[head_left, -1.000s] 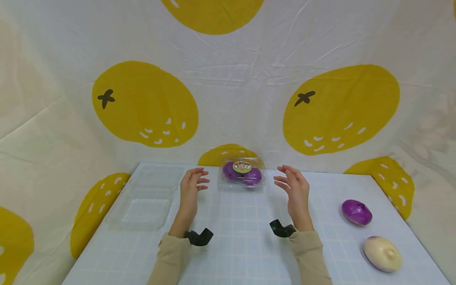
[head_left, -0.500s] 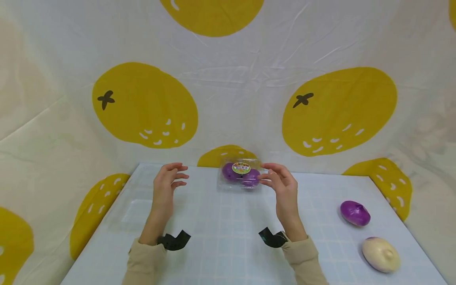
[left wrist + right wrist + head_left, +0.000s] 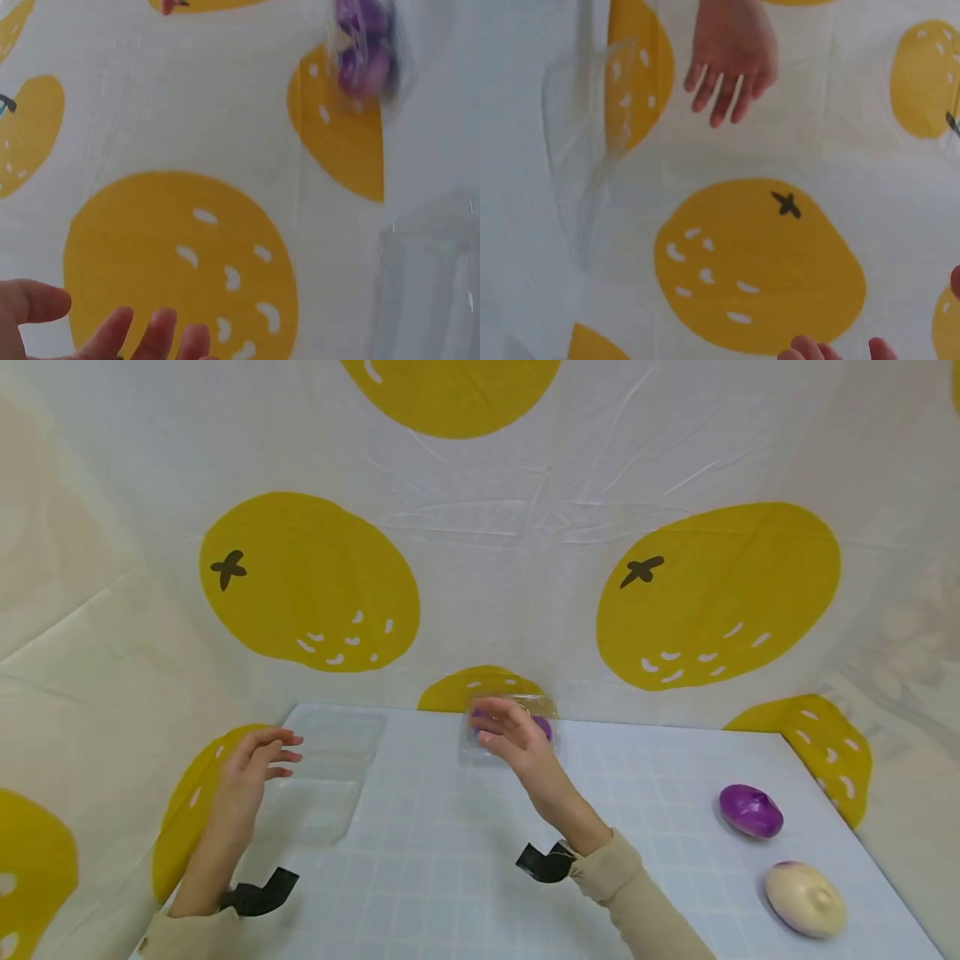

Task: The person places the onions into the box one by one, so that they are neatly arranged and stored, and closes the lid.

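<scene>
My left hand (image 3: 247, 781) is raised at the left, holding nothing, its fingertips by the left side of an open clear plastic clamshell box (image 3: 337, 731). Thumb and spread fingers show low in the left wrist view. At the table's back, a lidded clear box (image 3: 551, 747) contains purple onion-like vegetables (image 3: 542, 727). My right hand (image 3: 525, 756) is in front of that box in the head view, hiding much of it, with relaxed fingers and nothing held. Only its fingertips (image 3: 806, 347) appear low in the right wrist view.
A glossy purple onion (image 3: 751, 812) lies on the right part of the pale checked table (image 3: 442, 877). Nearer the front sits a cream, purple-tinged onion (image 3: 806, 899). A white cloth (image 3: 510, 585) with big yellow fruit prints hangs behind and at both sides.
Both hands have moved left. My left hand has crossed over the open box to its far left side; my right hand has passed from the right of the lidded box to in front of it.
</scene>
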